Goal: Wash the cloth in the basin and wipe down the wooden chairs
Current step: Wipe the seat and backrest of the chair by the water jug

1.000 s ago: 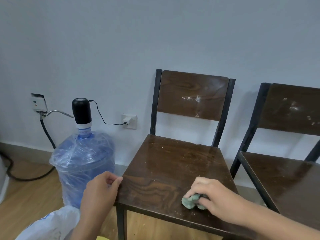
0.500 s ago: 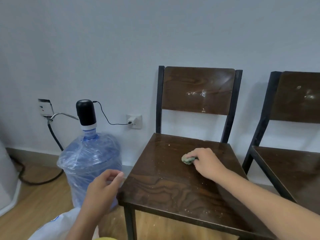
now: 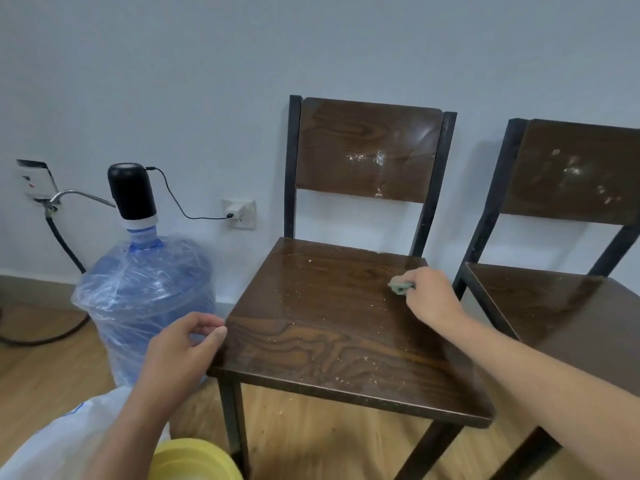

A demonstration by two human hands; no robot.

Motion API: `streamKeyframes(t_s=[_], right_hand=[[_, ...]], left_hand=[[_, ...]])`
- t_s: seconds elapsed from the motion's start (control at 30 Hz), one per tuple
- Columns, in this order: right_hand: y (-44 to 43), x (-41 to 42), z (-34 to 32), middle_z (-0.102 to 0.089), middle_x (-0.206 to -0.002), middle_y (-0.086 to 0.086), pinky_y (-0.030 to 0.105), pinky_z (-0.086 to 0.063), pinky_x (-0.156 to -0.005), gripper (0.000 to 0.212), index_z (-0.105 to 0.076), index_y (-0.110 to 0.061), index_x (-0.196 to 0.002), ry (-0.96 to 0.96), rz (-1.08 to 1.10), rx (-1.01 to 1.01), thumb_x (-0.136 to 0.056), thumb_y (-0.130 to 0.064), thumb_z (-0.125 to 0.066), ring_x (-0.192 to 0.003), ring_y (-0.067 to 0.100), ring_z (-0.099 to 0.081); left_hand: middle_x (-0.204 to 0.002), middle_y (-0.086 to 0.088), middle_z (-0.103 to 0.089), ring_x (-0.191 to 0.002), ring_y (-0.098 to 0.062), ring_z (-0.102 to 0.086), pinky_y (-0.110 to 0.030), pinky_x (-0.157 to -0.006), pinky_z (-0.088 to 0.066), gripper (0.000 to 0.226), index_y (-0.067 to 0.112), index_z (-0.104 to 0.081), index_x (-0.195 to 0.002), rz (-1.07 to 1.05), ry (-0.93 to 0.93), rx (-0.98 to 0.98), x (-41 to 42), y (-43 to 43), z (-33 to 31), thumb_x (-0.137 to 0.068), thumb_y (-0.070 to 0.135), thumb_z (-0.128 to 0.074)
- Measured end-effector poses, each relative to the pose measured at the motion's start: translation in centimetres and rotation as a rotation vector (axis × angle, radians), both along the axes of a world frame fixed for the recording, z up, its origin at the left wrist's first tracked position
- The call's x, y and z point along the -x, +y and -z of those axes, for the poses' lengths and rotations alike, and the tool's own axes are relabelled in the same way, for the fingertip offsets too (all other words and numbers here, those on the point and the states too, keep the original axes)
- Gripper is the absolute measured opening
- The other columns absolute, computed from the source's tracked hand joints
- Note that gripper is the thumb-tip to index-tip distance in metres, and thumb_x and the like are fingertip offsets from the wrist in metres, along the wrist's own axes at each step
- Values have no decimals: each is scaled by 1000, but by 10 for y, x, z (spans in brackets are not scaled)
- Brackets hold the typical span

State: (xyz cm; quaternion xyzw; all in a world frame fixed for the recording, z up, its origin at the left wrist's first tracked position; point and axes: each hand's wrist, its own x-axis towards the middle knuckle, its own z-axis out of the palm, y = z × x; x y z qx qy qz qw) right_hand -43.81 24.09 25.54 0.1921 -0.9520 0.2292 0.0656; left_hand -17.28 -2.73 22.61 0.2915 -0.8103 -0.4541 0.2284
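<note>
A dark wooden chair (image 3: 322,327) with a black metal frame stands against the wall, its seat speckled with pale crumbs and its backrest smeared white. My right hand (image 3: 429,297) presses a small green cloth (image 3: 400,287) onto the seat's far right corner. My left hand (image 3: 180,351) hovers at the seat's front left corner, fingers loosely curled, holding nothing. A second wooden chair (image 3: 568,306) stands to the right with white marks on its backrest. A yellow basin (image 3: 194,460) shows at the bottom edge.
A large blue water bottle (image 3: 145,303) wrapped in plastic, with a black pump on top, stands left of the chair. Its cable runs to a wall socket (image 3: 239,213). A white plastic bag (image 3: 59,441) lies at bottom left. The floor is wood.
My right hand has slid the cloth from the seat's front edge to its middle and on to its far right corner. My left hand has let go of the seat's front left corner.
</note>
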Motion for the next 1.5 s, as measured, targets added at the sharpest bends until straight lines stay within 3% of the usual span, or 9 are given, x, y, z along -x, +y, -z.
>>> streamKeyframes(t_s=[0.17, 0.37, 0.57, 0.7, 0.87, 1.0, 1.2, 1.3, 1.5], right_hand=[[-39, -89, 12, -66, -122, -4, 25, -46, -100, 36, -69, -28, -124, 42, -228, -32, -95, -10, -57, -107, 13, -61], [-88, -180, -8, -68, -112, 1, 32, -47, -92, 37, -74, -20, -115, 67, -714, -147, -92, -3, -50, -102, 20, -55], [-129, -40, -44, -69, -91, 6, 29, -51, -79, 27, -78, -11, -95, 41, -150, 176, -90, 4, -56, -89, 21, -64], [-133, 30, -24, -65, -96, 13, 30, -47, -74, 21, -73, -4, -102, -36, 72, 128, -92, 1, -56, -84, 25, -56], [-156, 39, -8, -63, -117, 16, 30, -47, -78, 33, -66, -8, -122, -165, -78, 93, -95, 2, -50, -90, 23, -54], [-176, 36, -8, -55, -136, 16, 33, -46, -95, 47, -54, -14, -138, -227, -225, 24, -97, 4, -43, -116, 30, -55], [-160, -8, 9, -41, -155, 5, 34, -33, -115, 57, -54, -34, -139, -223, -491, -53, -98, 2, -38, -140, 29, -39], [-142, -46, 14, -41, -155, -4, 28, -23, -119, 57, -53, -36, -140, -203, -604, -65, -99, 1, -38, -144, 20, -35], [-110, -128, 11, -43, -149, -25, 20, -19, -120, 52, -51, -40, -140, -165, -867, -63, -100, -6, -48, -140, -5, -33]], left_hand=[[-90, 5, -75, -83, -9, -69, -23, -65, -50, 9, 28, -73, -97, -42, 20, -20, -3, -7, 2, -97, 21, -67], [-89, 3, -78, -88, -10, -73, -34, -77, -61, 12, 30, -74, -93, -61, 37, -75, -11, -12, 2, -95, 19, -70], [-101, -2, -78, -92, -16, -74, -27, -67, -60, 14, 22, -74, -101, -52, 78, -216, -22, -10, 2, -98, 12, -65], [-102, -3, -78, -94, -16, -73, -24, -65, -55, 17, 18, -74, -102, -84, 106, -349, -23, -3, 2, -98, 5, -63], [-96, -10, -77, -83, -19, -70, -34, -70, -58, 19, 9, -76, -97, -127, 158, -499, -22, 3, 1, -95, -4, -62], [-98, -12, -78, -86, -23, -72, -36, -71, -60, 21, 4, -77, -97, -125, 199, -583, -26, 3, 0, -93, -8, -61], [-99, -11, -83, -95, -26, -75, -39, -76, -60, 16, 5, -80, -99, -80, 196, -681, -30, -11, -3, -87, 1, -70], [-100, -19, -82, -85, -26, -75, -42, -80, -58, 29, 3, -80, -100, -47, 152, -691, -28, -18, -9, -71, 7, -83], [-103, -26, -79, -79, -28, -70, -41, -79, -55, 17, 3, -78, -103, -75, 142, -669, -19, -26, -7, -88, 3, -70]])
